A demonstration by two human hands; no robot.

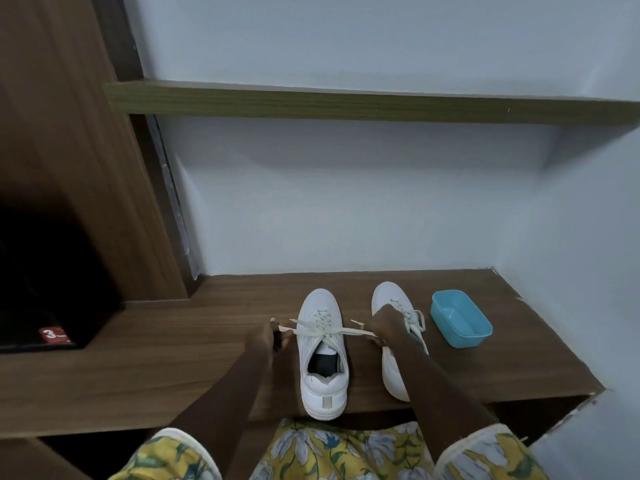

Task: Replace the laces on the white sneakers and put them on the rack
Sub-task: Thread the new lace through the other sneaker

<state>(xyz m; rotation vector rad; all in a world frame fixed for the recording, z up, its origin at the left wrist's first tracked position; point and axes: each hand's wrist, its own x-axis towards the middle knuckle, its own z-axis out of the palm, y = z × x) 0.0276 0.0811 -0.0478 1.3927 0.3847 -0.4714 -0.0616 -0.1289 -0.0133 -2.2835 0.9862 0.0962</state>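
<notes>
the fingers [279, 338] of the left hand [265, 341] are curled in and pinch one end of a pale lace [349, 330], whose short tip pokes up past the knuckles. the fingers [376, 336] of the right hand [385, 323] are bent the same way and pinch the other end, with its tip also sticking out above them. between the two hands the lace runs taut and nearly level, and its two strands cross over the tongue of the centre sneaker [323, 379], just above the dark shoe opening.

the centre sneaker is white and stands upright in the lower middle of the frame, toe toward the wall and heel at the front edge of a wooden bench [194, 327]. more lace is already threaded in crosses through the eyelets nearer its toe. just to the right of it stands the other sneaker [388, 295], also white and toe to the wall, partly hidden behind the right hand and forearm; its lace shows in loose loops beside the wrist.

further right on the bench, apart from the shoes, sits a blue tub [460, 318], open side up. both bare forearms come up from the bottom of the frame out of a yellow floral garment [329, 452]. a wooden shelf [346, 102] crosses the wall in the upper part of the frame, and a dark cabinet [38, 271] with a red sticker [53, 336] fills the left side.
</notes>
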